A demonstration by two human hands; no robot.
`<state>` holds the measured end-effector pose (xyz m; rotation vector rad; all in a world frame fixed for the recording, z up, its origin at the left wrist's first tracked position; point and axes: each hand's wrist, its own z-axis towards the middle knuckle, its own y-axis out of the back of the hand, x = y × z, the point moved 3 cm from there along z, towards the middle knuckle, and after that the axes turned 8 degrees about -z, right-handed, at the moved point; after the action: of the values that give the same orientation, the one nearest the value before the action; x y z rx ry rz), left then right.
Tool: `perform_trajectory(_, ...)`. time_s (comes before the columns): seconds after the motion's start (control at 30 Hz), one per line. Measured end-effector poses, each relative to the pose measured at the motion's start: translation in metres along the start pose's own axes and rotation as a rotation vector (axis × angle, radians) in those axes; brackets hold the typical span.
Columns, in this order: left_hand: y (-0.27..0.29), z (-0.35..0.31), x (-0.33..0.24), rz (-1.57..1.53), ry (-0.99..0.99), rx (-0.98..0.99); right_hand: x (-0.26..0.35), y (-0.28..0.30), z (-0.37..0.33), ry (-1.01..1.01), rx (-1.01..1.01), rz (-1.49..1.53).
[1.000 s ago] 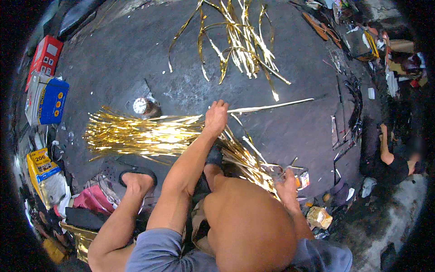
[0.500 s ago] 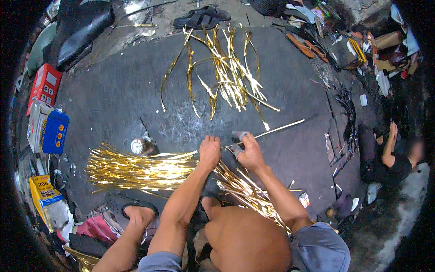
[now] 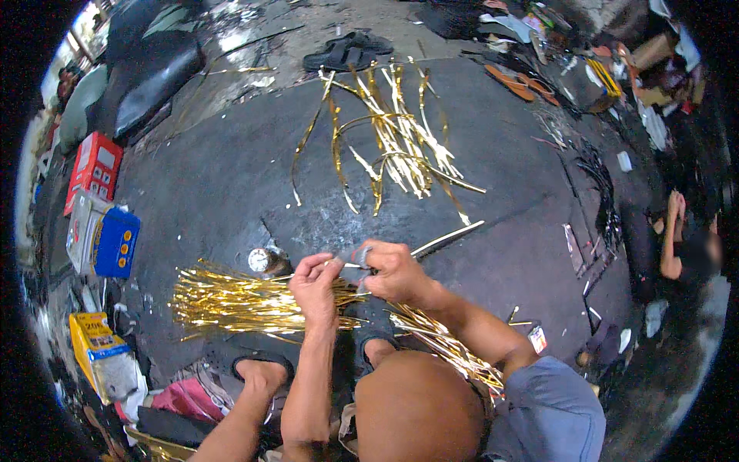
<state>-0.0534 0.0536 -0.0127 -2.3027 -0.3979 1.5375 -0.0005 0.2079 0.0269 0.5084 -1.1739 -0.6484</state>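
A thin pale gold strip (image 3: 450, 237) runs between my hands and sticks out to the right. My left hand (image 3: 314, 286) pinches its left end between thumb and fingers. My right hand (image 3: 396, 273), with grey wraps on some fingers, is closed around the strip a little farther right. Below my hands lies a thick bundle of shiny gold strips (image 3: 239, 302), to the left. A second bundle of gold strips (image 3: 446, 343) lies under my right forearm, partly hidden. Farther off, several loose gold strips (image 3: 404, 146) are spread on the dark mat (image 3: 223, 169).
A small dark pot with a white round top (image 3: 260, 260) stands behind the left bundle. Red (image 3: 94, 171), blue-and-white (image 3: 117, 240) and yellow (image 3: 96, 339) boxes line the left. Black sandals (image 3: 339, 55) lie at the far edge, brown sandals (image 3: 519, 83) far right. Another person (image 3: 677, 242) is at right.
Both hands have moved nearer to me and left, with the strip. My left hand has turned, its fingers now pinching the strip's end. The whole view has shifted slightly.
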Motion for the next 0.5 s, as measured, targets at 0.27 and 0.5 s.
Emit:
perform_trajectory(0.27, 0.024, -0.017, -0.023, -0.181, 0.032, -0.051, 0.042, -0.018, 0.018, -0.068, -0.114, 0.133)
perform_trajectory(0.5, 0.042, -0.019, -0.031, -0.445, 0.134, -0.04, 0.062, -0.036, 0.031, -0.008, -0.151, 0.015)
